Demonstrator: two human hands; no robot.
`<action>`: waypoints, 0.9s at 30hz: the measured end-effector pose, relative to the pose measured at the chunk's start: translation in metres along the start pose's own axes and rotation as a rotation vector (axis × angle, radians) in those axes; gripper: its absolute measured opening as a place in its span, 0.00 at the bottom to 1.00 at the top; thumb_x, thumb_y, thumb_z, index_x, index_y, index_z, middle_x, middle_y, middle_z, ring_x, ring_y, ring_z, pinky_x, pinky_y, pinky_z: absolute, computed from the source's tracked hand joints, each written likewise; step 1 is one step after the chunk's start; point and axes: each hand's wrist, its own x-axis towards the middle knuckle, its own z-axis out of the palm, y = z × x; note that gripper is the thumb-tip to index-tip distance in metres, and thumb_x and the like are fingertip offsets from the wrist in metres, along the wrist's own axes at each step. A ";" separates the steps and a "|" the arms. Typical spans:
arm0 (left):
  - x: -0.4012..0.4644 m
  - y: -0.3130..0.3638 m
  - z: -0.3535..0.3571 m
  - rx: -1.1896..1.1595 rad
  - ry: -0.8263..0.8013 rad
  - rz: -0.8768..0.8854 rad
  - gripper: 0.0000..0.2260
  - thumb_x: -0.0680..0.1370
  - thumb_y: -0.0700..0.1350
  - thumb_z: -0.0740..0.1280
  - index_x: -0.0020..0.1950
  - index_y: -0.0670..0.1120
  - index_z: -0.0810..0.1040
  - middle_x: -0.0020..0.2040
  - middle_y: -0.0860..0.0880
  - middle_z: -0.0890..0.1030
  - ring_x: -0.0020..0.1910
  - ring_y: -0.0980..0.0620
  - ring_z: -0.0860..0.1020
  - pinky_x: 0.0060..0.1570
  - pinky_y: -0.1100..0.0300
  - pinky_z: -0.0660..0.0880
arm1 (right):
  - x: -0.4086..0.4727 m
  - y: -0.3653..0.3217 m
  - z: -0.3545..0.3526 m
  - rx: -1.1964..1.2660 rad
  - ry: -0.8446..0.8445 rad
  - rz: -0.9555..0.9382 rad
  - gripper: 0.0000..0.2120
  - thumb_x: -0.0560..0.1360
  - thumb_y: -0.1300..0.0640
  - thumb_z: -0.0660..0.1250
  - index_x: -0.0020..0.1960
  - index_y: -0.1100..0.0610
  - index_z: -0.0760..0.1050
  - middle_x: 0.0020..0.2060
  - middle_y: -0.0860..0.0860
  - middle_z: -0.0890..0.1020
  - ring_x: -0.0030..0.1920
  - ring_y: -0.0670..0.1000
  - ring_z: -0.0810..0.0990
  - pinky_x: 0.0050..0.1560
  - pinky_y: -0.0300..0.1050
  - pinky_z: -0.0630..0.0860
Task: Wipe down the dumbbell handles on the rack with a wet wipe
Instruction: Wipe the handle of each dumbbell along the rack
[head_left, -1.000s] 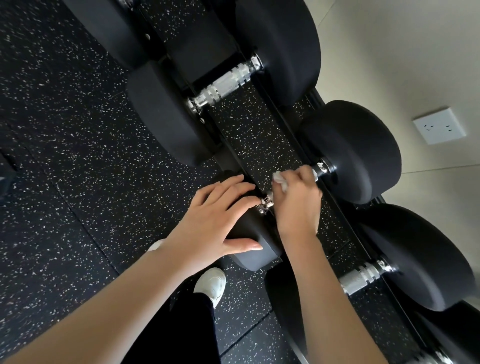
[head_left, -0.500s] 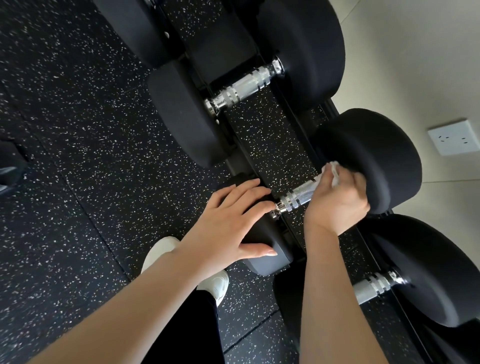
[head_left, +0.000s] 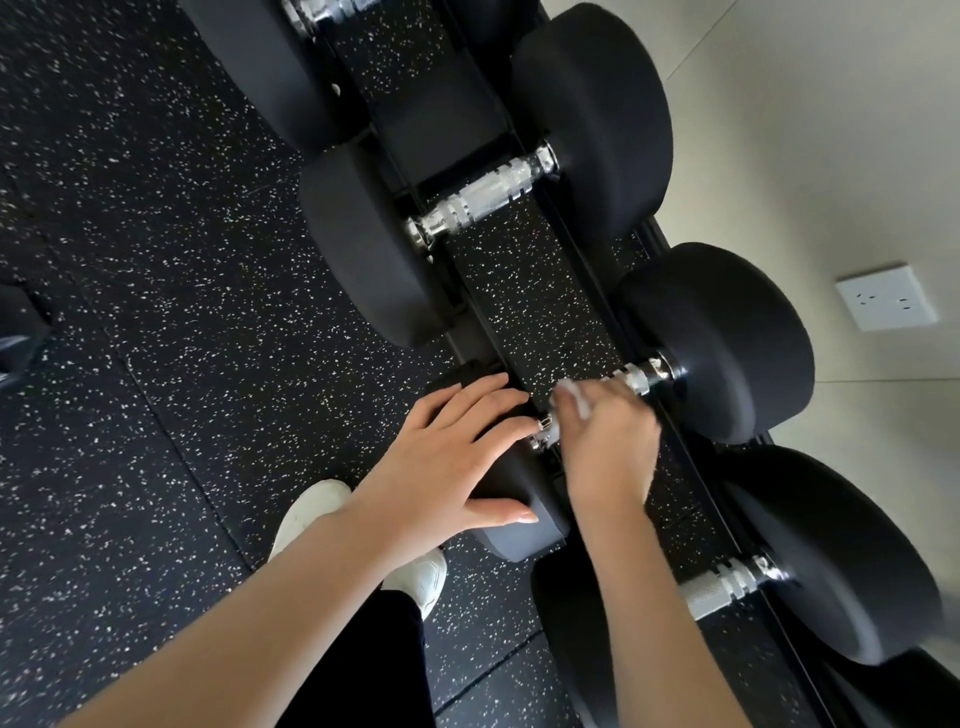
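Black dumbbells with chrome knurled handles lie side by side on a black rack (head_left: 524, 156). My right hand (head_left: 605, 447) is wrapped around the near end of the middle dumbbell's handle (head_left: 641, 375), with a white wet wipe (head_left: 571, 397) bunched in its fingers. My left hand (head_left: 447, 457) rests flat, fingers spread, on that dumbbell's near head (head_left: 511, 538). The far head (head_left: 727, 338) is uncovered. Another dumbbell's handle (head_left: 483, 202) lies above, and a third dumbbell's handle (head_left: 727, 584) lies below right.
Black speckled rubber floor (head_left: 156, 312) spreads to the left. A beige wall with a white socket (head_left: 885, 297) stands behind the rack. My white shoes (head_left: 311, 514) and dark trousers show under my left arm. A dark object (head_left: 15, 332) sits at the left edge.
My right hand slid with the wipe from the far end of the handle back to its near end. My left hand stayed on the near head. The camera view shifted slightly.
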 end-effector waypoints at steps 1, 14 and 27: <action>0.000 0.000 0.000 0.002 -0.002 0.000 0.29 0.71 0.67 0.60 0.66 0.53 0.71 0.70 0.53 0.69 0.74 0.53 0.59 0.70 0.55 0.54 | -0.005 -0.002 0.002 0.033 -0.017 -0.016 0.08 0.73 0.56 0.70 0.44 0.61 0.82 0.37 0.57 0.82 0.30 0.57 0.79 0.31 0.43 0.73; 0.003 0.004 -0.012 0.085 -0.070 0.010 0.32 0.71 0.68 0.56 0.66 0.50 0.73 0.69 0.51 0.71 0.73 0.51 0.62 0.68 0.54 0.57 | -0.028 0.016 -0.005 0.327 -0.156 0.012 0.05 0.71 0.58 0.73 0.42 0.60 0.81 0.37 0.52 0.82 0.35 0.50 0.78 0.39 0.42 0.75; -0.008 0.004 -0.051 0.221 0.004 -0.047 0.29 0.72 0.67 0.56 0.63 0.48 0.74 0.62 0.49 0.76 0.63 0.50 0.68 0.54 0.51 0.75 | 0.000 -0.003 -0.048 0.907 -0.109 0.592 0.04 0.72 0.53 0.71 0.44 0.52 0.80 0.40 0.53 0.83 0.35 0.50 0.77 0.36 0.44 0.75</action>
